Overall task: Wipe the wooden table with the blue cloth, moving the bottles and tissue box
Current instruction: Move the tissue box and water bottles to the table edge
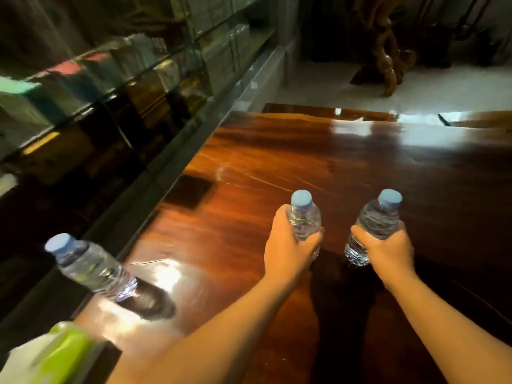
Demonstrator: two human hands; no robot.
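Observation:
Two clear water bottles with blue caps are held over the glossy wooden table [291, 151]. My left hand [289, 249] is wrapped around the left bottle [303, 214]. My right hand [385, 252] grips the right bottle [375, 220]. Both bottles are upright, and their bases are close to the table top. A third bottle [91, 266] stands alone near the table's left edge. At the bottom left corner sits a green and white tissue box [58, 353]. No blue cloth is in view.
A glass display case [110, 87] with coloured boxes inside runs along the table's left side. Beyond the far table edge is a pale tiled floor [432, 87] with a dark carved wooden stand [385, 59].

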